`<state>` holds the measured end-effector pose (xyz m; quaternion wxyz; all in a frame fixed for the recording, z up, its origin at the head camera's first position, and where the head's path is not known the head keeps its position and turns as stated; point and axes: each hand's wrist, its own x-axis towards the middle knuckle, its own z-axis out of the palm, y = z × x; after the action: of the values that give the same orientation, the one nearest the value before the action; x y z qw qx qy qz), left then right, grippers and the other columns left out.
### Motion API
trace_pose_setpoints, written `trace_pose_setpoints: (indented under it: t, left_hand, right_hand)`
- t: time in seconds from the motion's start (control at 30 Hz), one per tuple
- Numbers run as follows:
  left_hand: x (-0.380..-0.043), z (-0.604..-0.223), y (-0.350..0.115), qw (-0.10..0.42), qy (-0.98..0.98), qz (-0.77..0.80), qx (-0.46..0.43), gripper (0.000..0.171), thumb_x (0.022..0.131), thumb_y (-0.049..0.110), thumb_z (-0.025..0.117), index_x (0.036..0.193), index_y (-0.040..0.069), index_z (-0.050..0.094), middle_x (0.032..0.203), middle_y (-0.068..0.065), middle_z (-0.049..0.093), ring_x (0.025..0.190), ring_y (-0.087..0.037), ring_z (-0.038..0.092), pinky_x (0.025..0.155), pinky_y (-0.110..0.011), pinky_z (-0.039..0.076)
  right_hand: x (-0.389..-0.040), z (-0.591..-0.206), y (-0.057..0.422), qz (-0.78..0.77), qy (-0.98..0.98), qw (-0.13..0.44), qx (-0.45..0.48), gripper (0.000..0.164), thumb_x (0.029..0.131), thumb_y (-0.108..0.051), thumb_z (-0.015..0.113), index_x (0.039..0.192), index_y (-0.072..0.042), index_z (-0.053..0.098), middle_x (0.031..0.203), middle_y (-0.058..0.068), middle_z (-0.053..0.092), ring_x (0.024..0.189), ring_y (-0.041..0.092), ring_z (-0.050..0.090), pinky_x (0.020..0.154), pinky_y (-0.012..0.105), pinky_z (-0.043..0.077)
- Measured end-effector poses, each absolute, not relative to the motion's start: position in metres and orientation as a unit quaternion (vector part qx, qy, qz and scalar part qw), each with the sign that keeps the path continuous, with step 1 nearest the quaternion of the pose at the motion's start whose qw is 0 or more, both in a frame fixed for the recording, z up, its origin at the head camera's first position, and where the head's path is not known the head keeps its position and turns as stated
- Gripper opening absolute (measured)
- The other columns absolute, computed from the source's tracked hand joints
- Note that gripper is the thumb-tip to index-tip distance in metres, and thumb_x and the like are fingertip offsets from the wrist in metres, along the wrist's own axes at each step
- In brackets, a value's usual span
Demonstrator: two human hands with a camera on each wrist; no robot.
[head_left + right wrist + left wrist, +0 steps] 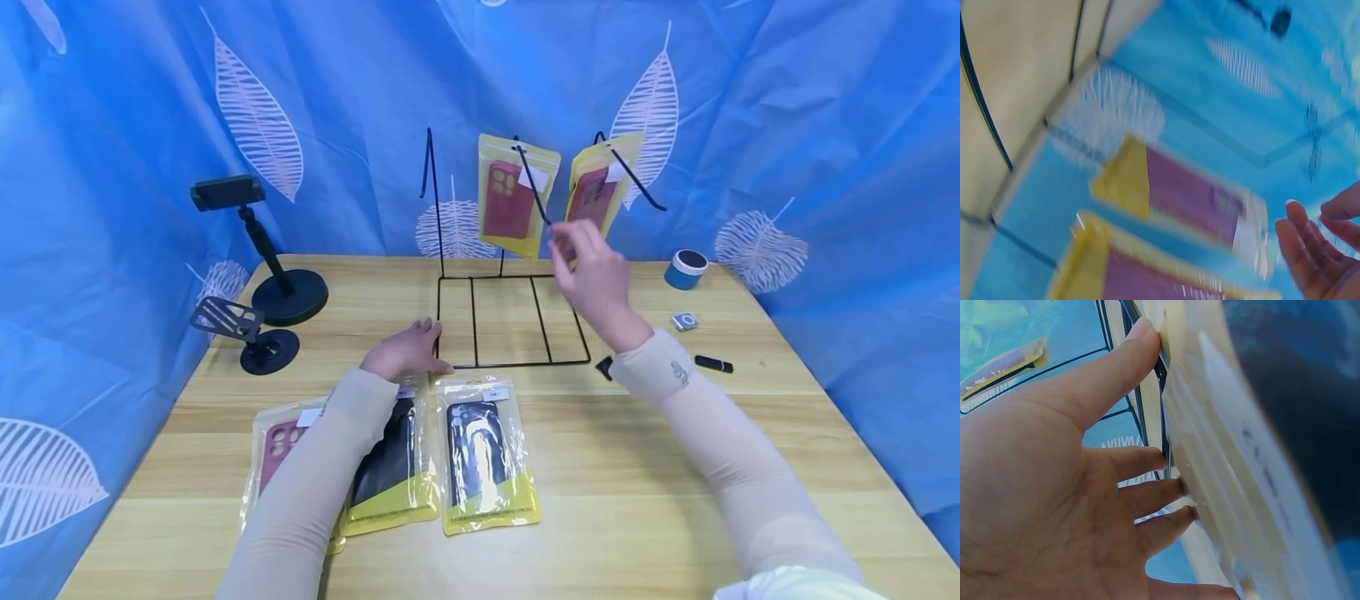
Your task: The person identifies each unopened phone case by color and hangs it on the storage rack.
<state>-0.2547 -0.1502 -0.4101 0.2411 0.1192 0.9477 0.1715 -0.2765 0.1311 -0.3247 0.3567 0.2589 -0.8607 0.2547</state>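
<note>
A black wire display rack [495,365] with hooks stands at the table's middle. On its middle hook hangs a clear-and-yellow pouch with a dark pink phone case [508,200]. Another pouched pink phone case [591,196] hangs from the right hook. My right hand [597,279] is by the middle hook's tip, fingers loosely bent; the right wrist view shows nothing held in the fingertips [1296,215]. My left hand [405,350] rests at the rack's front left corner, fingers extended. In the left wrist view the thumb [1141,340] lies against the dark wire.
In front lie pouches with a glossy black phone case [476,446], a black case [390,467] and a pink case [279,442], partly under my left forearm. Two black phone stands [288,296] are at left. A blue round container [686,270] and small gadgets sit at right.
</note>
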Motion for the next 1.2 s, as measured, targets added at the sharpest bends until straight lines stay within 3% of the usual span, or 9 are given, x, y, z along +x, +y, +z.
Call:
trace_pose_setpoints:
  t: [0.13, 0.23, 0.33, 0.7, 0.97, 1.2]
  left_hand:
    - [-0.255, -0.409, -0.151, 0.24, 0.948, 0.168, 0.122, 0.097, 0.092, 0.048, 0.066, 0.16, 0.008, 0.009, 0.167, -0.016, 0.0, 0.154, -0.035, 0.002, 0.123, -0.059, 0.014]
    - [-0.256, -0.409, -0.151, 0.237, 0.949, 0.168, 0.121, 0.097, 0.092, 0.048, 0.066, 0.16, 0.007, 0.009, 0.167, -0.016, -0.001, 0.154, -0.036, 0.001, 0.122, -0.06, 0.014]
    - [-0.256, -0.408, -0.151, 0.237, 0.949, 0.166, 0.122, 0.098, 0.093, 0.048, 0.065, 0.16, 0.006, 0.008, 0.167, -0.016, -0.001, 0.154, -0.036, 0.001, 0.123, -0.058, 0.013]
    - [-0.256, -0.409, -0.15, 0.243, 0.948, 0.163, 0.125, 0.097, 0.094, 0.049, 0.064, 0.16, 0.006, 0.007, 0.167, -0.017, 0.0, 0.154, -0.036, 0.002, 0.125, -0.054, 0.013]
    - [-0.256, -0.409, -0.15, 0.242, 0.949, 0.157, 0.128, 0.097, 0.094, 0.049, 0.063, 0.16, 0.005, 0.008, 0.167, -0.018, 0.0, 0.154, -0.037, 0.002, 0.124, -0.054, 0.014]
    - [-0.256, -0.411, -0.15, 0.24, 0.95, 0.154, 0.131, 0.096, 0.094, 0.049, 0.063, 0.159, 0.005, 0.008, 0.167, -0.018, 0.0, 0.154, -0.037, 0.002, 0.124, -0.055, 0.014]
  right_hand:
    - [-0.246, -0.355, 0.121, 0.217, -0.914, 0.193, 0.284, 0.021, 0.097, -0.025, 0.062, 0.108, -0.008, 0.068, 0.103, 0.008, 0.067, 0.08, 0.02, 0.068, 0.055, 0.03, 0.052]
    - [-0.23, -0.38, 0.113, 0.154, -0.94, 0.036, 0.302, 0.033, 0.094, -0.037, 0.067, 0.116, -0.013, 0.068, 0.111, 0.006, 0.066, 0.089, 0.02, 0.067, 0.068, 0.033, 0.056]
    - [-0.223, -0.402, 0.107, 0.101, -0.941, -0.055, 0.319, 0.046, 0.09, -0.046, 0.069, 0.122, -0.014, 0.066, 0.115, 0.005, 0.065, 0.092, 0.018, 0.064, 0.077, 0.035, 0.056]
    - [-0.231, -0.418, 0.101, 0.087, -0.943, -0.123, 0.297, 0.044, 0.088, -0.044, 0.072, 0.115, -0.01, 0.066, 0.103, 0.002, 0.063, 0.086, 0.015, 0.059, 0.077, 0.033, 0.054]
    - [-0.237, -0.422, 0.096, 0.119, -0.945, -0.166, 0.257, 0.021, 0.091, -0.033, 0.072, 0.1, -0.016, 0.065, 0.095, -0.004, 0.064, 0.081, 0.011, 0.059, 0.075, 0.031, 0.053]
    - [-0.239, -0.426, 0.1, 0.147, -0.94, -0.172, 0.254, 0.013, 0.092, -0.032, 0.07, 0.09, -0.019, 0.065, 0.085, -0.007, 0.064, 0.074, 0.011, 0.056, 0.07, 0.029, 0.048]
